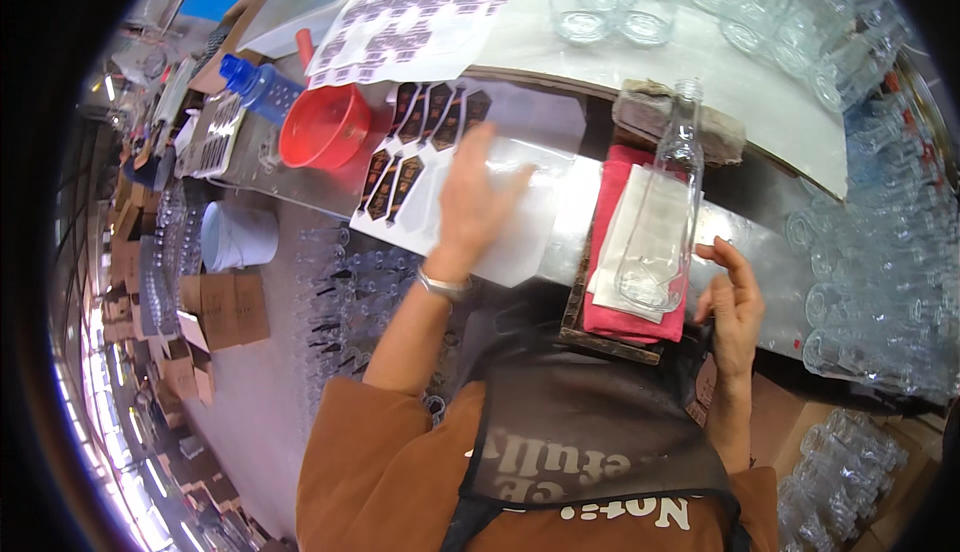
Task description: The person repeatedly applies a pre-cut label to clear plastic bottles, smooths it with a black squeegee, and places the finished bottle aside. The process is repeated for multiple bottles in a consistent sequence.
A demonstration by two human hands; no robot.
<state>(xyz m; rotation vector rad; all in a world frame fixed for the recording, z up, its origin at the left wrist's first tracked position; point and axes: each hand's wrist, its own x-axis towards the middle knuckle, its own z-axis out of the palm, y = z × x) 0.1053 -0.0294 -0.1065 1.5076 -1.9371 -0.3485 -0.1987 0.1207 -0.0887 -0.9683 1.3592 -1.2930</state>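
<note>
A clear glass bottle (pixel 675 182) lies on its side on a white cloth over a folded pink cloth (pixel 605 212), its neck pointing away from me. My left hand (pixel 478 197), smeared a little by motion, is over a sheet of dark decals (pixel 405 187) with its thumb spread from the fingers. I see nothing held in it. To the right of the bottle is my right hand (pixel 735 302), fingers loosely bent and apart, with nothing in it. Its index fingertip is close to the glass; whether they touch I cannot tell.
A wooden tray (pixel 610 347) supports the cloths. Behind it sits a folded grey-brown rag (pixel 720 137). A red bowl (pixel 325 127) and a blue bottle (pixel 262 90) stand at left, near a larger printed sheet (pixel 410 17). Several glass bottles (pixel 860 282) crowd the right side.
</note>
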